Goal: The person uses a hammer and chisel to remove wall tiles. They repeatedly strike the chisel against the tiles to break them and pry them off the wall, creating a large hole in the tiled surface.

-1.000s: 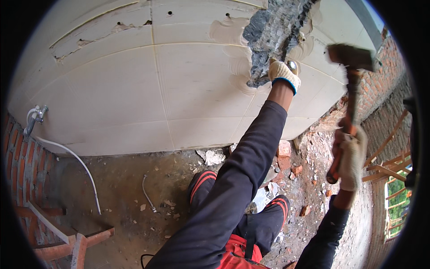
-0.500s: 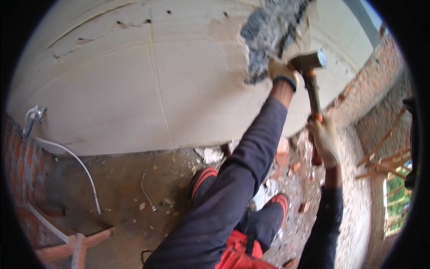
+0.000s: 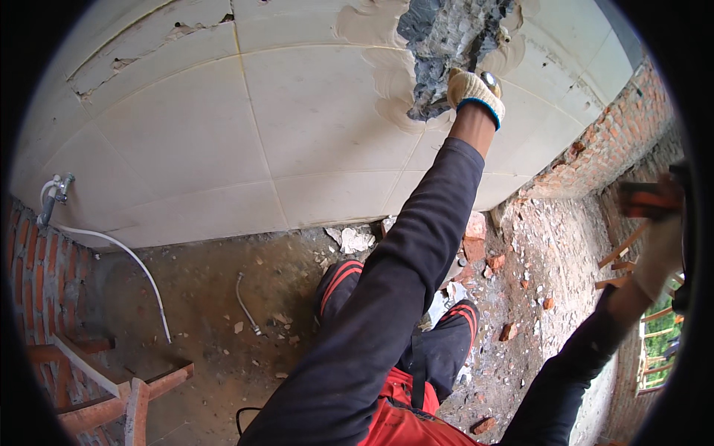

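Observation:
My left hand point(image 3: 473, 91), in a cream knitted glove with a blue cuff, is closed around a chisel point(image 3: 490, 80). Only the chisel's round metal end shows; its tip is hidden. The hand is against the tiled wall point(image 3: 327, 111), at the lower right of a rough grey broken patch point(image 3: 446, 44) where the tile surface is gone. Far to the right, my gloved right hand point(image 3: 659, 253) is raised and smeared by motion. It grips a hammer point(image 3: 645, 199), whose orange and dark handle shows while its head is lost in blur and shadow.
Broken bricks point(image 3: 474, 236) and rubble lie by the wall base and around my feet. At left, a tap point(image 3: 59, 189) has a white hose point(image 3: 141, 267) hanging from it. A short flexible hose point(image 3: 247, 305) lies on the floor near a wooden frame point(image 3: 137, 409). Brickwork borders the right side.
My right hand has swung the hammer away from the chisel, out to the right edge. My left hand stays at the broken patch; the view has shifted slightly.

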Tool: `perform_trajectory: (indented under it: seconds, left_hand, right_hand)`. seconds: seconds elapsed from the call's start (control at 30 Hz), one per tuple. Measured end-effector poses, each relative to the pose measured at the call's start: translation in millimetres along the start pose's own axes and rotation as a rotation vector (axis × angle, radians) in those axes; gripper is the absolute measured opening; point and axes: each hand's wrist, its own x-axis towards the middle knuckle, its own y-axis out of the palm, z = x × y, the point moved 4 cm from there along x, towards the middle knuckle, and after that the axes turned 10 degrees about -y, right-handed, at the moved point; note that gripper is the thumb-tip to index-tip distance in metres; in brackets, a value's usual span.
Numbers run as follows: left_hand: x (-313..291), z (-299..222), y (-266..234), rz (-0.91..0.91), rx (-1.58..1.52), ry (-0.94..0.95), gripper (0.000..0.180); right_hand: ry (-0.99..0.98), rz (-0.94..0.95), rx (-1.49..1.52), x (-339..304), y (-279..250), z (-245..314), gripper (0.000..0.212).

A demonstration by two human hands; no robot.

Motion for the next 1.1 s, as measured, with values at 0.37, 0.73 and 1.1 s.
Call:
perform_trajectory:
  seconds: [0.37, 0.73, 1.1]
  left_hand:
    - [38.7, -4.8, -0.9, 0.083, 0.100, 0.071, 0.035]
    - [-29.9, -5.2, 2.8, -0.004, -0.091, -0.094, 0.042]
    - [12.2, -8.2, 2.0, 0.052, -0.060, -0.073, 0.030]
  right_hand:
    - [0.555, 0.706, 0.369, -105.1, -7.8, -81.6, 0.023]
    - [0.196, 0.315, -0.059, -54.5, 18.6, -61.6, 0.006]
    - [0.328, 0.390, 0.333, -47.3, -22.8, -57.2, 0.014]
